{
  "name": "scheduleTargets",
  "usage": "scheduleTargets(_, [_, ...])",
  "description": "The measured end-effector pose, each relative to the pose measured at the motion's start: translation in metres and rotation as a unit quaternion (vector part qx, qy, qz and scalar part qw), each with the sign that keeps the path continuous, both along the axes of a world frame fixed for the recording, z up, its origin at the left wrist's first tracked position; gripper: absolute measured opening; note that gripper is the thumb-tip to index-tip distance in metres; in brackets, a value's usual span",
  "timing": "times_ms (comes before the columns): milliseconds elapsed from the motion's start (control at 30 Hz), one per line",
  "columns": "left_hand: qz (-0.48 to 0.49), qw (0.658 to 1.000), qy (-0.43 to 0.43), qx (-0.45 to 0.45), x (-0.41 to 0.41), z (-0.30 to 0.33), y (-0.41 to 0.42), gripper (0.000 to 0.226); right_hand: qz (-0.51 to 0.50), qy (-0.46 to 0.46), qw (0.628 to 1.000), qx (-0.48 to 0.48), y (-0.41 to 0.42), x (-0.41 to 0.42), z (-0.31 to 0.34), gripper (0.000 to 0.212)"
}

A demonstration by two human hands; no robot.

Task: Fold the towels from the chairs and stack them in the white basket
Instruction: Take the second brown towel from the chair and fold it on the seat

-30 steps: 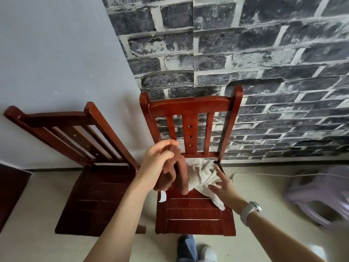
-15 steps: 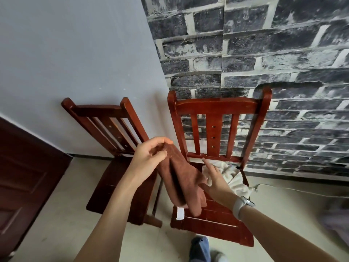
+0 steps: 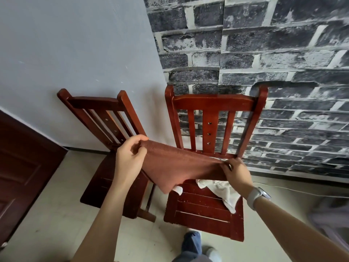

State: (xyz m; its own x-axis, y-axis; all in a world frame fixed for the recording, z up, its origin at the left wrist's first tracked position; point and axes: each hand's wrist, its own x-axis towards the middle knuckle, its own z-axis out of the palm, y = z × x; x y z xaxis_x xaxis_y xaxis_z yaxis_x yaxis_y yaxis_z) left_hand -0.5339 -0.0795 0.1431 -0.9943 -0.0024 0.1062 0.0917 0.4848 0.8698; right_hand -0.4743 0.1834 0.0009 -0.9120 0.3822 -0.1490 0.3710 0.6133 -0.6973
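Two hands — left (image 3: 130,159), right (image 3: 236,172) — each pinching a brown towel (image 3: 177,167) above red chairs (image 3: 205,210), brick wall (image 3: 264,53) behind.

One head-worn view looks forward and down; close over both forearms, facing two wall-side chairs (image 3: 205,186).

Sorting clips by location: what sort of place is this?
Probably a room in a home: two wooden chairs against a brick-pattern wall, a tiled floor, and a dark wooden door.
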Motion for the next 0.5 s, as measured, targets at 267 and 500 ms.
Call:
scheduleTargets(267, [-0.017,0.982,0.105,-0.158,0.008,-0.021,0.007,0.021,-0.027,-0.067,0.997,-0.017,0.032,0.002,0.023,0.024])
scheduleTargets(500, [0.033,0.989,-0.143,-0.017,0.000,-0.041,-0.007,0.018,-0.167,0.058,0.902,-0.394,0.039,0.008,0.034,0.020])
